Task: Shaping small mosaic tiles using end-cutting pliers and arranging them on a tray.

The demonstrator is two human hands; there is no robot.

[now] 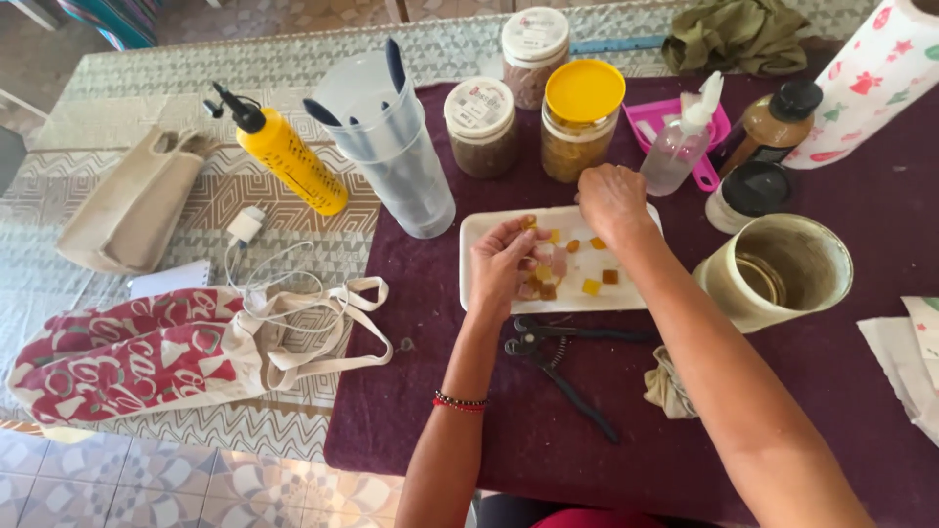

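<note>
A white rectangular tray [626, 293] lies on a dark purple cloth and holds several small amber, orange and pinkish stone chips [591, 286]. My left hand [504, 264] hovers over the tray's left part, fingers curled and pinching a small amber piece at the fingertips. Over the tray's top edge my right hand [611, 200] rests with its knuckles up and fingers bent down; what lies under them is hidden. Black pliers [558, 352] lie just below the tray.
Behind the tray stand jars with white lids [479, 125] and a yellow lid [583, 117], a clear measuring jug [391, 147], a yellow squeeze bottle [289, 156], a spray bottle [680, 147]. A cream cup [778, 269] sits right; a red patterned bag [147, 352] lies left.
</note>
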